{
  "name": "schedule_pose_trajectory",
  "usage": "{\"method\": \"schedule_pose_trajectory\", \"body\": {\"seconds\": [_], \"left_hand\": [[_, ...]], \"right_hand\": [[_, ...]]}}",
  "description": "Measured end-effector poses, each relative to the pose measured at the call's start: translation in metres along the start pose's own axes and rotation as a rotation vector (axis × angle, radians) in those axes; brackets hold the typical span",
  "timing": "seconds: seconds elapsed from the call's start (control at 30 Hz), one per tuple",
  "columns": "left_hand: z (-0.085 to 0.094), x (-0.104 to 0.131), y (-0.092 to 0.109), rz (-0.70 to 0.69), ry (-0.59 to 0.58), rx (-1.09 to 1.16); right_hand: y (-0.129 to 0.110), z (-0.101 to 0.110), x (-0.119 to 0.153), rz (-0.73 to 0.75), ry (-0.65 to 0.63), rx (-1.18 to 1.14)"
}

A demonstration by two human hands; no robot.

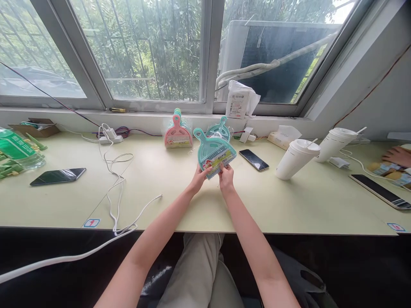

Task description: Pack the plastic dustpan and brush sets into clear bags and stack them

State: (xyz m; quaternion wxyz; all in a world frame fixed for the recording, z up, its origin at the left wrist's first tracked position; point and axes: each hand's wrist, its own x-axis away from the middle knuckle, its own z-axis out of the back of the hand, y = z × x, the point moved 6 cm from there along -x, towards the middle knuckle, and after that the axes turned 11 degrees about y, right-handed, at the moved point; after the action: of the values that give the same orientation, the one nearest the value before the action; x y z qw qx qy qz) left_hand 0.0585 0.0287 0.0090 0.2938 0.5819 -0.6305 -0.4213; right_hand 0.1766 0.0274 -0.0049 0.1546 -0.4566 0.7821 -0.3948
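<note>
Both my hands grip a teal mini dustpan (212, 147) in a clear wrapper, held tilted above the table. My left hand (199, 179) pinches its lower left edge, and my right hand (226, 176) has its lower edge near the middle. A label with a yellow-green band runs along the dustpan's front, over what look like brush bristles. Just behind it, another teal dustpan (221, 127) is partly hidden. To its left a pink dustpan (177, 133) stands at the front of a wrapped stack near the window.
Phones (253, 159) lie on the table (154, 171), with white cups (297, 160) to the right. A white cable (117, 201) trails over the left front edge. A green-labelled bottle (19, 147) lies far left. Another person's hand (398, 156) shows far right.
</note>
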Motion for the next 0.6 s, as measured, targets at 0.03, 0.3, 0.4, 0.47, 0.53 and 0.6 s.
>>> {"method": "schedule_pose_trajectory", "body": {"seconds": [0.03,0.3,0.4,0.47,0.53,0.6], "left_hand": [[0.0,0.001,0.0,-0.001,0.0,-0.013],[0.012,-0.009,-0.001,0.002,0.078,-0.081],[0.016,-0.012,-0.001,0.018,0.099,-0.112],[0.015,-0.011,-0.001,0.027,0.083,-0.116],[0.014,-0.01,0.001,0.025,0.055,-0.111],[0.013,-0.009,0.002,0.019,0.036,-0.105]], "right_hand": [[0.0,0.0,0.0,-0.002,0.0,-0.001],[0.001,-0.005,-0.002,-0.063,-0.079,-0.007],[0.002,-0.006,-0.004,-0.081,-0.103,0.03],[0.001,-0.006,-0.005,-0.079,-0.121,0.041],[0.001,-0.006,-0.006,-0.079,-0.135,0.043],[0.001,-0.005,-0.008,-0.083,-0.147,0.052]]}}
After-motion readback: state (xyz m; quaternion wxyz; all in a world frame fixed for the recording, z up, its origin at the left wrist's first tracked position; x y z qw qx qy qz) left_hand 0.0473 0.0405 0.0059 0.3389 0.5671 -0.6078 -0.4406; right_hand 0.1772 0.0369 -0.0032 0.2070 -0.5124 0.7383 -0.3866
